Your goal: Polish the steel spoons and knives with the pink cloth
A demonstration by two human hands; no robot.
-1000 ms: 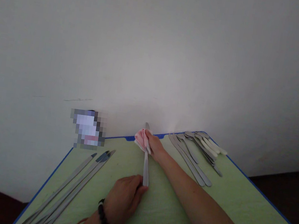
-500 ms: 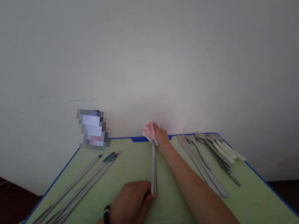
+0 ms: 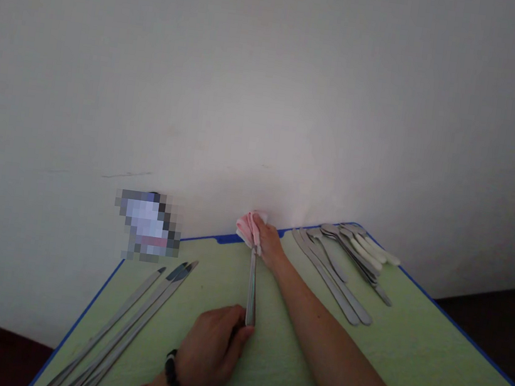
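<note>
My left hand (image 3: 213, 345) is closed, its thumb and fingers pinching the near end of a shiny metal piece of cutlery (image 3: 252, 287). Around the far end of that piece, my right hand (image 3: 270, 245) grips a pink and white cloth (image 3: 249, 227). The cloth hides the tip, so I cannot tell which kind of cutlery it is. To the left lie several metal table knives (image 3: 147, 311), side by side and slanting away from me. A dark beaded bracelet sits on my left wrist.
On the right of the green, blue-edged table (image 3: 282, 367) lie long metal knives (image 3: 331, 279), a fork (image 3: 332, 256), stacked spoons (image 3: 350, 246) and white-handled cutlery (image 3: 373, 249). A blurred phone-like device (image 3: 146, 223) leans at the back left. A pale wall (image 3: 270, 93) stands directly behind.
The whole scene has shifted somewhat left in view, as my head turned slightly right. Both hands keep the same hold on the cutlery and cloth.
</note>
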